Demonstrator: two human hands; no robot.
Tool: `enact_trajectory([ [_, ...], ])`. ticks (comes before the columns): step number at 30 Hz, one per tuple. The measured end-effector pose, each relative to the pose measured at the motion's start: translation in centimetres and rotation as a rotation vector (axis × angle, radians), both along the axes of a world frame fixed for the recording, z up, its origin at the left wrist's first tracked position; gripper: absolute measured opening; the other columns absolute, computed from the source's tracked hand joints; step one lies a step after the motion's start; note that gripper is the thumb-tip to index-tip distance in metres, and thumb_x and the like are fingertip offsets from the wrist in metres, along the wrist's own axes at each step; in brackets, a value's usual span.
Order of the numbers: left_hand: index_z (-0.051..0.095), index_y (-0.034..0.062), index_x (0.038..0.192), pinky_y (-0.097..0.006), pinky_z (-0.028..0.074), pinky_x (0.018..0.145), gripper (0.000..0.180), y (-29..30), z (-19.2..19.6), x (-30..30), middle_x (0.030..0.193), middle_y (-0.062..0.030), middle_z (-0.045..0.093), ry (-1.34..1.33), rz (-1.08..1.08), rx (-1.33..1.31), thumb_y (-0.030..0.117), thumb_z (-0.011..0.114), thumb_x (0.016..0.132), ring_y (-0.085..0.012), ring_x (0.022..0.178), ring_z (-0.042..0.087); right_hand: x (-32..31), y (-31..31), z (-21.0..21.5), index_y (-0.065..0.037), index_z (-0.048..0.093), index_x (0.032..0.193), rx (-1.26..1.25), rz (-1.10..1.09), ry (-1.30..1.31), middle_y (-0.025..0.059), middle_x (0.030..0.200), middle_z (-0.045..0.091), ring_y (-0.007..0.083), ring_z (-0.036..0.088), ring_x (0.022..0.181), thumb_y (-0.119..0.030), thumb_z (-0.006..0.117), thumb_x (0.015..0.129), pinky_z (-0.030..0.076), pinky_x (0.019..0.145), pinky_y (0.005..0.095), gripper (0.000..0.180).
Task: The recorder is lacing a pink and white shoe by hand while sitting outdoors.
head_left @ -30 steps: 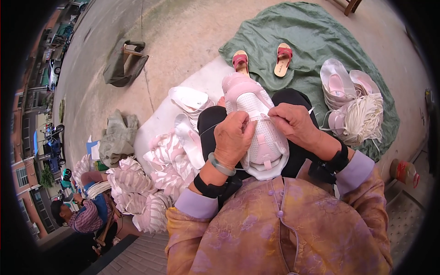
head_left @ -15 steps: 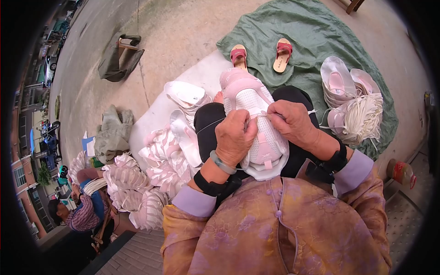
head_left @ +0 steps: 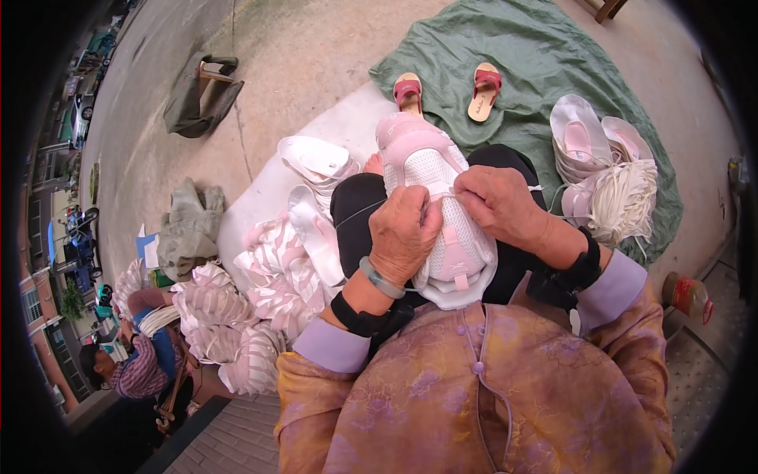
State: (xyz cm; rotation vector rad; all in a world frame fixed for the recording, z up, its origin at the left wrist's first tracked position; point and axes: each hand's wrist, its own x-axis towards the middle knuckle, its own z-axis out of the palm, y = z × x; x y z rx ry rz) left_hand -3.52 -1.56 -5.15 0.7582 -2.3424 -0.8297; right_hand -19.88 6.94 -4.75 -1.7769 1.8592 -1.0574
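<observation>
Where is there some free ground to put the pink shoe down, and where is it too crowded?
Bare green tarp lies beyond the sandals and between them and the shoe stack. Open pavement stretches past the white sheet. Left of the lap, the pile of white uppers crowds everything. Both hands grip the pink shoe.

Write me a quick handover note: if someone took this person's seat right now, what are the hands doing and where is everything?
Left hand: gripping the pink-and-white shoe on the lap, pinching a thin white lace.
Right hand: fingers pressed on the shoe's mesh top, at the lacing.
Done: cannot tell how far the lacing has got.
Left: more shoe parts piled at the left; white laces and stacked shoes on the green cloth at the right.
</observation>
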Motion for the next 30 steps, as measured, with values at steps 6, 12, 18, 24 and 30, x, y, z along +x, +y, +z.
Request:
enact_trajectory([
  [6,0.052,0.0046,0.079,-0.035,0.046,0.052,0.017,0.1,-0.2,0.2,0.070,-0.0104,0.054,0.003,0.014,-0.011,0.006,0.067,0.072,-0.0275,0.060,0.057,0.4,-0.7,0.0,-0.005,0.057,0.082,0.029,0.027,-0.029,0.0137,0.074,0.059,0.0341,0.059,0.070,-0.010,0.056,0.077,0.046,0.061,0.0428,0.007],
  [12,0.055,0.0032,0.084,-0.029,0.045,0.052,0.019,0.4,0.2,0.8,0.069,-0.0074,0.054,0.058,0.067,0.277,0.007,0.069,0.072,-0.0184,0.054,0.053,1.0,0.1,-0.2,-0.003,0.056,0.084,0.024,-0.049,-0.090,0.0132,0.074,0.057,0.0295,0.058,0.065,-0.006,0.058,0.078,0.045,0.058,0.0339,0.007],
  [18,0.057,0.0022,0.088,-0.023,0.042,0.051,0.019,0.1,0.4,1.2,0.067,-0.0030,0.051,0.053,0.067,0.471,0.005,0.069,0.072,-0.0092,0.051,0.047,0.4,0.5,-0.4,-0.002,0.053,0.085,0.205,-0.047,-0.387,0.0064,0.069,0.052,0.0140,0.047,0.062,-0.009,0.059,0.083,0.040,0.057,0.0265,0.009],
  [24,0.058,0.0017,0.091,-0.017,0.039,0.052,0.020,0.1,0.3,1.3,0.069,0.0038,0.051,0.052,0.035,0.437,0.005,0.069,0.075,-0.0018,0.056,0.043,1.2,-0.3,-0.6,-0.001,0.054,0.084,0.148,-0.099,-0.379,0.0155,0.075,0.058,0.0313,0.057,0.070,-0.011,0.057,0.081,0.044,0.063,0.0367,0.011],
  [30,0.056,0.0028,0.089,-0.024,0.042,0.050,0.019,0.6,0.4,1.1,0.068,-0.0041,0.051,0.036,0.055,0.402,0.005,0.067,0.074,-0.0112,0.050,0.046,2.7,-0.2,-0.1,-0.005,0.055,0.085,0.098,-0.142,0.021,0.0144,0.081,0.057,0.0349,0.057,0.077,-0.011,0.056,0.082,0.045,0.066,0.0414,0.007],
])
